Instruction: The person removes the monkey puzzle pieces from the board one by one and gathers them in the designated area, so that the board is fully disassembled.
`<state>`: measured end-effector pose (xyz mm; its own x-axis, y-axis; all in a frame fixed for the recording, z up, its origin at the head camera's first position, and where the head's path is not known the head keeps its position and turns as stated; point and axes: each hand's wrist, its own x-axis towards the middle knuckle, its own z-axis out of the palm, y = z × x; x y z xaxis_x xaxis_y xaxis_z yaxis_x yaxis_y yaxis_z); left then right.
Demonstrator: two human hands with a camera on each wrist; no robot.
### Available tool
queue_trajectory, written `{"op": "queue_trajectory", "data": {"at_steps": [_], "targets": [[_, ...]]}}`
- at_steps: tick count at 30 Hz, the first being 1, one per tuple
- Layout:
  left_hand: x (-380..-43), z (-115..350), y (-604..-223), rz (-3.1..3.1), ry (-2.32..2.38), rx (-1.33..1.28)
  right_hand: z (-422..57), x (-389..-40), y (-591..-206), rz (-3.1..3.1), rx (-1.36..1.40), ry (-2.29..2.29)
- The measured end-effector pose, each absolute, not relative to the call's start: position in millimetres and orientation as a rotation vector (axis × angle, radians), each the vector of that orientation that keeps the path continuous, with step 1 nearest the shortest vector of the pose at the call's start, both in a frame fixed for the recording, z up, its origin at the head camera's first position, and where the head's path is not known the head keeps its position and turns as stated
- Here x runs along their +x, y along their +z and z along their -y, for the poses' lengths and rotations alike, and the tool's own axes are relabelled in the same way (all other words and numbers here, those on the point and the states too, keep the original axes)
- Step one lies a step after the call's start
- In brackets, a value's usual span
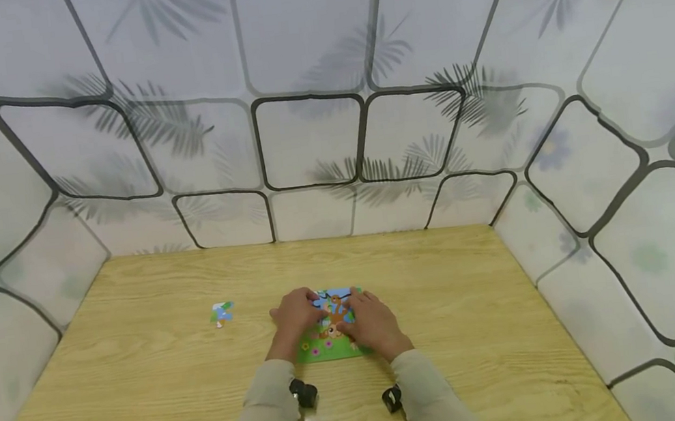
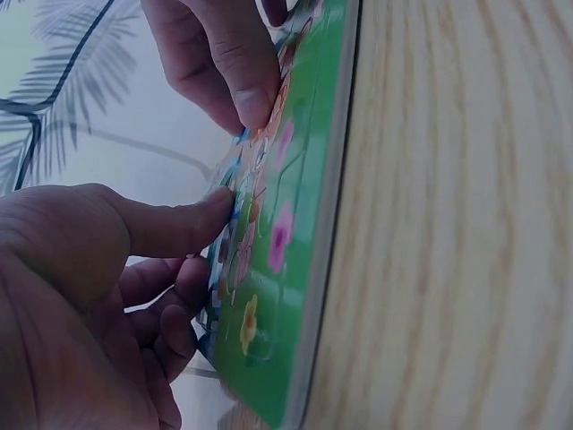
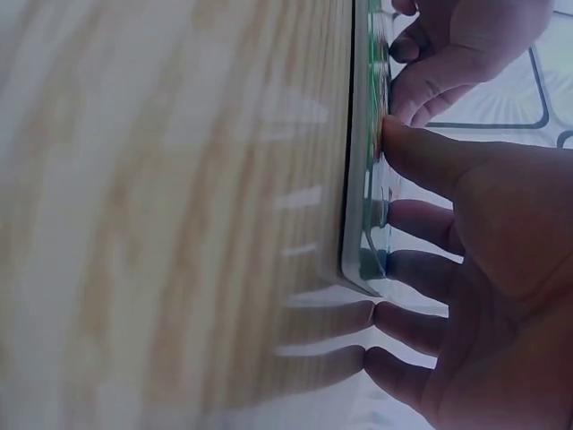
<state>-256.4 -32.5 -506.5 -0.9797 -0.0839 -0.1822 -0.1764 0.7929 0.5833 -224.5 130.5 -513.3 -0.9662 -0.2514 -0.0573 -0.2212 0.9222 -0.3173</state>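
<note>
A jigsaw puzzle [image 1: 341, 349] with a green border, flowers and a brown animal lies flat on the table between both hands. My left hand [image 1: 294, 316] is over its left side; in the left wrist view the thumb touches the picture, and the fingers bend at the far edge. From the right, my right hand [image 1: 376, 321] reaches over the puzzle with its thumb on the picture. Seen in the right wrist view, two fingers of that hand touch the puzzle's surface, while the others rest on the table past its corner.
To the left of the puzzle lie a few loose jigsaw pieces [image 1: 222, 312] in blue, green and white. The wood-grain table [image 1: 144, 368] is bounded at the back and sides by patterned cloth walls [image 1: 311, 138]. Each wrist carries a small black camera.
</note>
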Motion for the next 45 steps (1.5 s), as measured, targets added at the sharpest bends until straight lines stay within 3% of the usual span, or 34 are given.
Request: {"op": "queue_trajectory", "data": {"at_steps": [19, 30, 45], "targets": [[-257, 44, -506, -2.731, 1.265, -0.156, -132, -231, -514, -2.994, -0.336, -0.559], [-261, 81, -511, -2.692, 1.417, -0.166, -132, -226, -510, -2.964, -0.360, -0.561], [-256, 137, -512, -2.840, 1.103, -0.355, -134, -224, -514, -2.975, -0.390, -0.537]]}}
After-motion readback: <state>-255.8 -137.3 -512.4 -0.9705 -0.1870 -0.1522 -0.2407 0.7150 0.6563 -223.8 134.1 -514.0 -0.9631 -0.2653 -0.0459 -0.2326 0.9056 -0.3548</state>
